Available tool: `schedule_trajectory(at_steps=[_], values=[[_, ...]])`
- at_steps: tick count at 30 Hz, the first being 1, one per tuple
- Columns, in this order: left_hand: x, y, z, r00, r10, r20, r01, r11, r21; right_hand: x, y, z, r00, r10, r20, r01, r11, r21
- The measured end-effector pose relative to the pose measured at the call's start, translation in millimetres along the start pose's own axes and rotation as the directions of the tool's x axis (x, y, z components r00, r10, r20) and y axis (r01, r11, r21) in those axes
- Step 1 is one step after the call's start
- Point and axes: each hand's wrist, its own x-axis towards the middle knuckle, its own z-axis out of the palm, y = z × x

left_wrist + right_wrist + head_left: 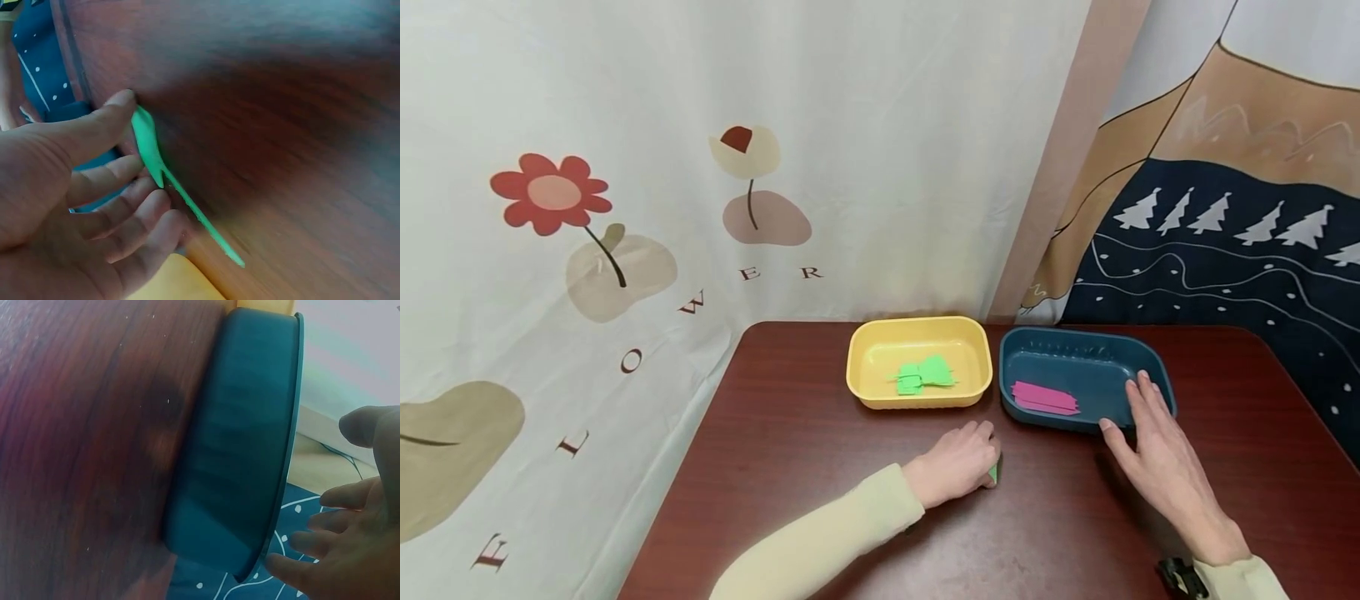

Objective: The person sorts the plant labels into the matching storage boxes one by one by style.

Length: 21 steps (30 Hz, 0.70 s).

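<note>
Close to the tabletop, in front of the trays, my left hand (958,462) pinches a thin, flat green piece (149,140) between thumb and fingertips. The piece has a long narrow strip reaching toward the table; in the head view the hand hides most of it. My right hand (1165,467) has its fingers spread, over the near right corner of a dark blue tray (244,437), and holds nothing. Several flat pink pieces (1045,398) lie in that tray. Left of it, a yellow tray (920,402) contains several similar flat green pieces (925,375).
Both trays stand side by side at the back of the dark red-brown wooden table (790,425). A pale curtain (887,167) with printed flowers hangs behind, and a navy and tan printed cloth (1217,250) hangs at the right. A black band (1182,577) circles my right wrist.
</note>
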Motion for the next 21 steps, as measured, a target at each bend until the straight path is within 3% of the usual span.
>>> schedule_trajectory(at_steps=[6, 9, 16, 21], values=[[9.1, -1.9, -3.2, 0.988, -0.066, 0.143, 0.079, 0.993, -0.083, 1, 0, 0.3, 1.0, -0.001, 0.004, 0.001, 1.0, 0.008], [9.8, -3.2, -4.1, 0.982, -0.078, 0.174, 0.099, 0.988, -0.115, 1, 0, 0.5, 1.0, 0.002, 0.006, -0.002, 1.0, 0.011], [8.4, -7.1, -1.7, 0.991, -0.046, 0.125, 0.071, 0.977, -0.2, 2, -1, 0.7, 1.0, 0.0, 0.005, 0.0, 1.0, 0.012], [3.2, -12.3, 1.3, 0.996, -0.044, 0.077, 0.07, 0.922, -0.381, 1, -1, 1.4, 1.0, 0.002, 0.011, -0.002, 1.0, 0.012]])
